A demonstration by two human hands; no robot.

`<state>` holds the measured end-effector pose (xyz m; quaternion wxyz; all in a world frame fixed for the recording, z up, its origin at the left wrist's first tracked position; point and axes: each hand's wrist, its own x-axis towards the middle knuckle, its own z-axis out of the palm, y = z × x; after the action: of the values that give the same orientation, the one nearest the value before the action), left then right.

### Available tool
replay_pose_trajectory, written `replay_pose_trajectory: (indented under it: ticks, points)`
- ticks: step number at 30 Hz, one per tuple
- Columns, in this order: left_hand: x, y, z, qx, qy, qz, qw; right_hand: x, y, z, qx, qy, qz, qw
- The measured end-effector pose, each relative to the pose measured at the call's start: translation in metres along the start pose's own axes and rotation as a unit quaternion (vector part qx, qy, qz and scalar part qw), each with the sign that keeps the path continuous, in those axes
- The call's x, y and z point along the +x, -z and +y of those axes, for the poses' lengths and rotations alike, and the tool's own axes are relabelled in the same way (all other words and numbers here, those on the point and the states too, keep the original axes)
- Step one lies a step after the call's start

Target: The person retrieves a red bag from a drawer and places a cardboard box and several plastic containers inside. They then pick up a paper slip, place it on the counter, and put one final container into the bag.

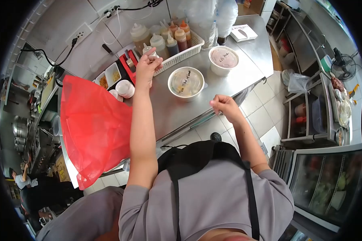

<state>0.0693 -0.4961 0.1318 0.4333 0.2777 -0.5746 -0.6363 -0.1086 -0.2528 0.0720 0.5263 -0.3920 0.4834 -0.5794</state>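
Note:
My left hand [148, 67] is raised at the near side of a white plastic basket [181, 57] of squeeze bottles [159, 43], its fingers apart. I see nothing held in it. My right hand [226, 107] hovers past the counter's front edge with fingers curled in, apparently around nothing. Between the hands stands a white round bowl [186, 83] with a clear lid and handwriting on it. A second lidded bowl [224, 60], also written on, sits farther right. Beside my left forearm, a red plastic bag [96, 128] drapes over the counter's left end.
Stacked small white-lidded cups [125, 88] and white trays of food [113, 73] stand left on the steel counter [157, 114]. Clear plastic bags [213, 16] and a white box [243, 33] are at the back. A glass-door fridge [326, 184] is at right; another person [24, 180] works far left.

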Motion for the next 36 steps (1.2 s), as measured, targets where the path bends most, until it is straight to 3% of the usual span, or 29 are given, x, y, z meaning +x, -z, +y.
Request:
replay_pose_trajectory:
  ticks: [1,3,5,7,9,10,12,13,14,16,18,19,21,22,23,24,25,26,27,28,29,31,33,35,36]
  points:
    - [0.009,-0.005,-0.008,-0.005,-0.029,0.018,0.999,0.007,0.008,-0.002,0.012,-0.028,0.02,0.999]
    - [0.03,-0.003,-0.04,0.121,-0.1,0.023,0.987,0.026,0.025,-0.001,0.021,-0.049,0.031,0.998]
    - [0.024,-0.008,-0.065,0.353,-0.098,0.071,0.928,0.044,0.044,0.025,-0.047,-0.107,0.005,0.993]
    - [0.018,0.002,-0.117,0.334,-0.023,0.089,0.938,0.059,0.054,0.049,-0.087,-0.137,-0.003,0.987]
    - [0.007,0.006,-0.136,0.052,0.118,0.125,0.984,0.074,0.052,0.047,-0.119,-0.178,-0.021,0.977]
    - [0.009,0.008,-0.137,0.054,0.118,0.125,0.984,0.081,0.051,0.049,-0.197,-0.161,0.001,0.967]
    - [-0.008,0.01,-0.155,-0.162,0.238,0.12,0.95,0.094,0.057,0.056,-0.231,-0.141,-0.011,0.963]
    - [-0.017,0.005,-0.151,-0.039,0.23,0.125,0.964,0.099,0.059,0.058,-0.266,-0.108,-0.026,0.958]
    - [-0.019,0.002,-0.155,-0.018,0.228,0.177,0.957,0.101,0.06,0.059,-0.329,-0.051,-0.008,0.943]
    - [-0.022,0.001,-0.159,0.002,0.221,0.236,0.946,0.1,0.059,0.044,-0.37,-0.042,0.008,0.928]
    - [-0.035,0.002,-0.162,0.165,0.17,0.324,0.916,0.102,0.062,0.046,-0.488,-0.029,0.032,0.871]
    - [-0.041,0.011,-0.173,0.167,0.175,0.329,0.913,0.099,0.061,0.043,-0.487,-0.032,0.025,0.873]
    - [-0.041,0.03,-0.181,0.303,0.098,0.317,0.893,0.1,0.063,0.028,-0.545,-0.024,0.026,0.837]
    - [-0.051,0.005,-0.138,0.429,0.092,0.273,0.856,0.098,0.069,0.031,-0.542,-0.021,0.027,0.84]
    - [-0.05,0.004,-0.126,0.434,0.084,0.272,0.855,0.095,0.079,0.038,-0.466,-0.001,0.029,0.884]
    - [-0.045,0.003,-0.117,0.28,0.106,0.254,0.92,0.096,0.085,0.044,-0.389,0.021,0.028,0.92]
    - [-0.044,-0.002,-0.105,0.118,0.128,0.228,0.958,0.094,0.081,0.05,-0.389,0.027,0.025,0.92]
    - [-0.045,-0.012,-0.098,0.133,0.137,0.188,0.963,0.087,0.074,0.059,-0.183,-0.025,0.015,0.983]
    - [-0.046,-0.013,-0.102,0.173,0.202,0.129,0.955,0.08,0.065,0.065,0.032,-0.08,0.003,0.996]
    - [-0.052,-0.028,-0.101,0.211,0.163,0.13,0.955,0.069,0.048,0.045,0.039,-0.149,-0.016,0.988]
    - [-0.058,-0.045,-0.101,0.248,0.122,0.13,0.952,0.065,0.039,0.035,0.038,-0.155,-0.021,0.987]
    - [-0.071,-0.05,-0.108,0.228,0.107,0.138,0.958,0.063,0.028,0.024,-0.217,-0.03,-0.035,0.975]
    - [-0.084,-0.056,-0.11,0.216,0.089,0.138,0.962,0.065,0.022,0.032,-0.194,-0.073,-0.015,0.978]
    - [-0.098,-0.076,-0.116,0.169,0.016,0.189,0.967,0.066,0.018,0.05,0.007,-0.016,0.027,0.999]
    - [-0.102,-0.08,-0.118,0.141,-0.023,0.215,0.966,0.072,0.018,0.054,0.086,-0.036,0.021,0.995]
